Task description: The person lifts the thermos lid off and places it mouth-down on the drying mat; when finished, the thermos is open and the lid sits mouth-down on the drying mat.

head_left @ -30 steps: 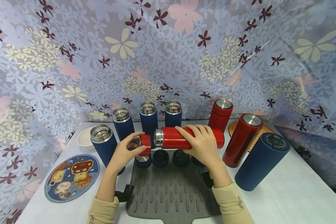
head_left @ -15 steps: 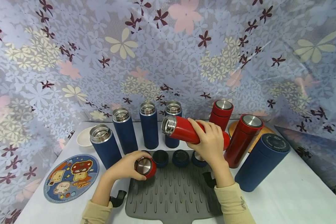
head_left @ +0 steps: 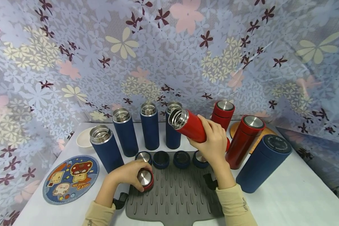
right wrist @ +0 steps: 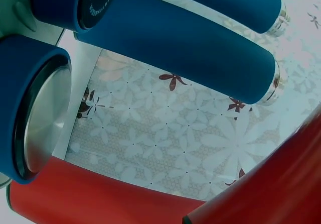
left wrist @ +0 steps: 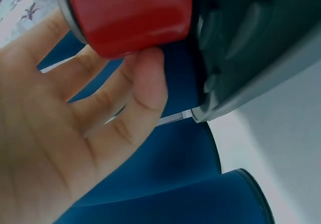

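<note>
My left hand [head_left: 128, 174] holds a red flask lid [head_left: 145, 179] between thumb and fingers, steel top up, low over the left side of a dark grey ridged mat [head_left: 175, 194]. In the left wrist view the red lid [left wrist: 133, 18] is right by the mat, its side against my fingertips. With my right hand [head_left: 214, 144] I grip a red vacuum flask [head_left: 194, 127]; it tilts up to the left, its steel mouth uncovered. Several blue lids stand in a row along the mat's back edge, one blue lid [head_left: 161, 159] just right of my left hand.
Lidless blue flasks stand behind and left of the mat, such as a blue flask [head_left: 149, 131]. To the right are two capped red flasks, the nearer red flask [head_left: 244, 142] beside a capped blue flask [head_left: 262, 164]. A round cartoon mat [head_left: 72, 180] and white bowl [head_left: 84, 138] lie left.
The red lid has come away from the flask, down onto or close over the mat in my left hand. My right hand has tipped the flask's mouth upward and moved slightly right.
</note>
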{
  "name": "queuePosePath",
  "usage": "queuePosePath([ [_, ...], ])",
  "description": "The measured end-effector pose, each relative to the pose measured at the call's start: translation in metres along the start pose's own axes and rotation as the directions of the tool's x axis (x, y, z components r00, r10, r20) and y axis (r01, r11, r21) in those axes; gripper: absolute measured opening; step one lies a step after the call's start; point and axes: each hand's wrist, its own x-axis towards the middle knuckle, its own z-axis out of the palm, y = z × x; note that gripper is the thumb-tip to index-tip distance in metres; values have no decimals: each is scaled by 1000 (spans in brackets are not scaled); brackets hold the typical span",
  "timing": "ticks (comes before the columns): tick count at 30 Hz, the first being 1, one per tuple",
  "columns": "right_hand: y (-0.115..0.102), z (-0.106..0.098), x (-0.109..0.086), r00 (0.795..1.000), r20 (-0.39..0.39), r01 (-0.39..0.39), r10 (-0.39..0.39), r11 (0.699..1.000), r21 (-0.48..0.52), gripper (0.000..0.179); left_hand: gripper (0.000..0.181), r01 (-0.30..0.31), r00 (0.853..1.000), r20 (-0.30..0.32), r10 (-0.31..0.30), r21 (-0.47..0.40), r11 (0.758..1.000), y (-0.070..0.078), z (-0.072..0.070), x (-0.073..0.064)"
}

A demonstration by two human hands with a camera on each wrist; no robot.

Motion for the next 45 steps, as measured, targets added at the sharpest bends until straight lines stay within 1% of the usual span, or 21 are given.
queuePosePath([
  [7,-1,0,0,997,-19,-80,81,995,64,76,59,13,1000,19,-13,5,1000,-1,3,3],
  [13,-1,-1,1,995,-33,-91,94,992,81,75,58,20,1000,20,-20,18,1000,-1,4,2],
  [15,-1,-1,1,994,-27,-107,110,990,94,76,58,22,999,23,-22,14,1000,0,4,2],
  [17,-1,-2,1,989,-12,-144,146,983,116,77,59,15,1000,27,-15,5,1000,0,2,1],
  [19,-2,-2,1,978,8,-207,208,967,152,79,59,18,1000,24,-18,-8,1000,0,0,-1],
  [21,-3,-4,1,959,39,-283,281,937,205,83,58,27,1000,6,-27,-31,999,0,-4,-4],
  [22,-3,-4,2,946,57,-322,318,915,241,84,57,36,999,-15,-36,-42,998,0,-5,-5],
  [24,-3,-5,2,915,95,-402,393,862,309,83,53,57,995,-80,-62,-64,996,0,-7,-6],
  [26,-3,-6,3,879,138,-473,456,807,354,80,48,72,984,-159,-84,-78,994,0,-8,-6],
  [28,-2,-6,3,843,185,-534,505,746,398,76,42,85,968,-231,-102,-82,993,0,-8,-4],
  [29,-2,-6,3,825,208,-562,526,717,413,74,40,92,960,-256,-110,-81,992,-1,-7,-4],
  [31,0,-5,3,791,255,-608,557,662,439,72,35,111,950,-285,-129,-79,991,-2,-6,-3],
  [33,2,-2,5,767,293,-637,571,620,458,70,32,123,946,-292,-143,-87,989,-3,-5,-1],
  [34,3,0,5,758,306,-647,576,607,461,69,31,126,945,-291,-148,-91,988,-3,-5,-1],
  [35,5,3,5,750,315,-657,581,603,453,69,30,128,945,-289,-151,-97,987,-3,-4,-1],
  [38,12,12,8,739,331,-671,586,599,437,68,30,126,947,-284,-150,-102,987,-4,-4,0],
  [41,18,24,9,717,359,-694,597,565,446,68,30,121,949,-281,-144,-98,988,-4,-4,1],
  [43,21,31,9,700,374,-712,609,551,436,67,31,120,951,-277,-141,-93,988,-4,-4,1],
  [45,24,38,8,690,378,-723,618,560,405,66,31,117,951,-275,-138,-93,989,-4,-4,1],
])
